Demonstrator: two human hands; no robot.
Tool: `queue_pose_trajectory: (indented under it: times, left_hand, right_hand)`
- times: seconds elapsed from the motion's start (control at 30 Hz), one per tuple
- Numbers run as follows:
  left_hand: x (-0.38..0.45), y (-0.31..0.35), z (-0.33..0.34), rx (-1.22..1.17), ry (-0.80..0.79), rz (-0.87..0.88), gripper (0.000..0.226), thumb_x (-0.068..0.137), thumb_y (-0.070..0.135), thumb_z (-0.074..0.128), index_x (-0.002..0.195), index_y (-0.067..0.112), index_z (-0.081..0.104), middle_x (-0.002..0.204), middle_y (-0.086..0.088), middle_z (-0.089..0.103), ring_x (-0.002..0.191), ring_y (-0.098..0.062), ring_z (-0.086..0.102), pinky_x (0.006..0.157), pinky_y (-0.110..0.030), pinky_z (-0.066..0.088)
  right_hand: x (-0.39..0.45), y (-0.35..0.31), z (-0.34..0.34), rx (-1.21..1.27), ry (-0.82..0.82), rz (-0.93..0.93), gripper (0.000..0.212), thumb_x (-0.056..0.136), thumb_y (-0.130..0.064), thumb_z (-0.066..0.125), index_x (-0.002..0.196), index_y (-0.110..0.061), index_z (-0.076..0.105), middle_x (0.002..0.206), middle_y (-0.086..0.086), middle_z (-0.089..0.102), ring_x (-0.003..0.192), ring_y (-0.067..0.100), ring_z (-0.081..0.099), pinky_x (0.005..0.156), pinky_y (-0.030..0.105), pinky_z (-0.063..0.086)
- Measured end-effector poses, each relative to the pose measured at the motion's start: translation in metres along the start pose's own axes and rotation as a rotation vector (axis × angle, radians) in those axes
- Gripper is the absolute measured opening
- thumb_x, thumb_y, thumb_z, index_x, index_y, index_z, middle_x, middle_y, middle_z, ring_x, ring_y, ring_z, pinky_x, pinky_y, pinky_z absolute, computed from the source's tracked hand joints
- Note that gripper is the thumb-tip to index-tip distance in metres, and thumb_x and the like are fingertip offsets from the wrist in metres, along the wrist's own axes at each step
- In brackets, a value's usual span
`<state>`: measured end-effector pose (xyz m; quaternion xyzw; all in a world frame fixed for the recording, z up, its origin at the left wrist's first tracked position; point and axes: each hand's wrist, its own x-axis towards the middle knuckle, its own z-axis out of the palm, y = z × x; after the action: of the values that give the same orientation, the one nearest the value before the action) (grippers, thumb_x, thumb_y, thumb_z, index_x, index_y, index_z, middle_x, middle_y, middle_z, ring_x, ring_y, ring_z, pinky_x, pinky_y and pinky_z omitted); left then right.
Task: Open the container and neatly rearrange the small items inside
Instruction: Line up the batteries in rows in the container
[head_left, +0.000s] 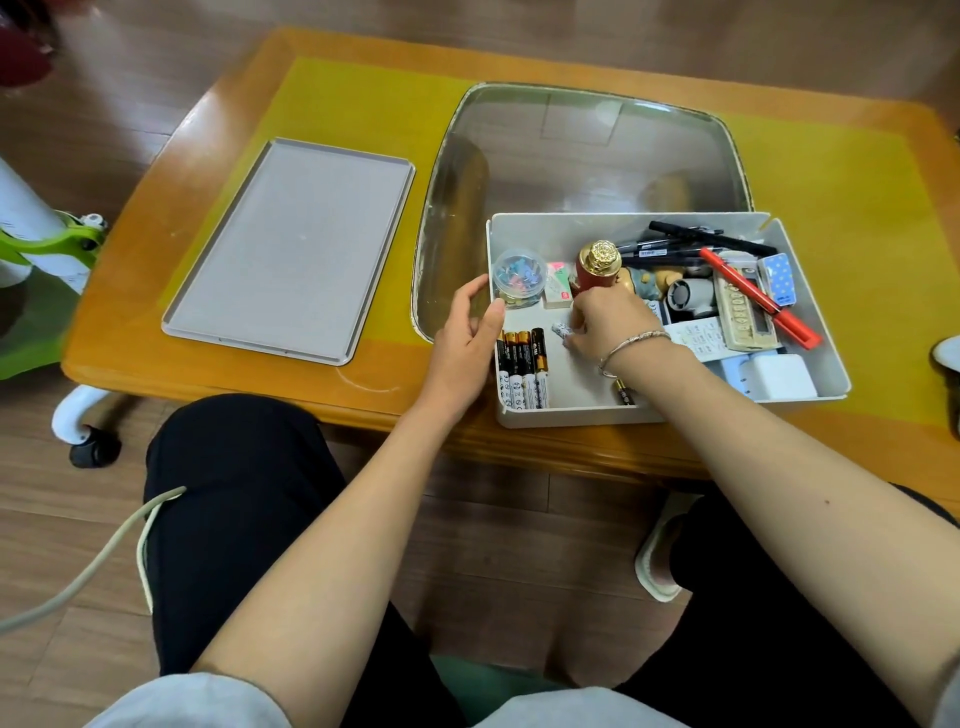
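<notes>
An open white container (826, 332) sits at the table's front right, full of small items. My left hand (467, 332) grips its left wall, thumb over the rim. Inside the box, my right hand (608, 322) pinches a small white patterned piece (561, 330) on the floor. Several batteries (522, 366) lie side by side in the front left corner. A round clear tub of clips (518, 278), a red bottle with a gold cap (598, 265), black pens (691, 241), a red marker (758, 299) and a white charger (774, 376) fill the rest.
The grey lid (291, 249) lies flat on the table to the left. A glass inset (587, 150) takes up the table's middle behind the box. A green and white chair base (47, 244) stands at the far left. My knees are under the table's front edge.
</notes>
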<state>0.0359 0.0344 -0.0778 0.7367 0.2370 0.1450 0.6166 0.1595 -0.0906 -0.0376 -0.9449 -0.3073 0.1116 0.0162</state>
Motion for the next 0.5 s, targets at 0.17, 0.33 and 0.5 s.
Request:
queue_pose_trajectory:
  times: [0.17,0.33,0.5]
  left_hand:
    - [0.001,0.001,0.001,-0.005,-0.001,-0.004,0.044,0.099,0.040,0.044,0.140,0.026,0.037,0.087,0.029,0.061,0.084,0.008,0.063,0.074,-0.041,0.058]
    - [0.000,0.001,0.001,-0.002,0.005,0.003,0.043,0.099,0.039,0.044,0.139,0.025,0.038,0.086,0.030,0.060,0.083,0.012,0.062,0.073,-0.036,0.058]
    - [0.000,0.000,0.000,-0.011,0.002,0.006,0.043,0.099,0.039,0.045,0.139,0.026,0.038,0.088,0.031,0.061,0.085,0.011,0.062,0.073,-0.032,0.059]
  right_hand:
    - [-0.014,0.004,-0.008,0.169,-0.301,0.061,0.028,0.074,-0.018,0.078,0.098,-0.012,0.065,0.082,0.006,0.070,0.071,0.022,0.068,0.058,0.027,0.052]
    - [-0.022,-0.004,-0.010,0.576,-0.542,0.175,0.021,0.080,0.005,0.067,0.097,-0.005,0.061,0.083,0.020,0.070,0.079,0.033,0.070,0.072,0.038,0.059]
    - [-0.026,0.003,-0.017,0.545,-0.556,0.087,0.031,0.081,0.009,0.064,0.107,-0.006,0.057,0.083,0.014,0.071,0.071,0.023,0.070,0.064,0.032,0.060]
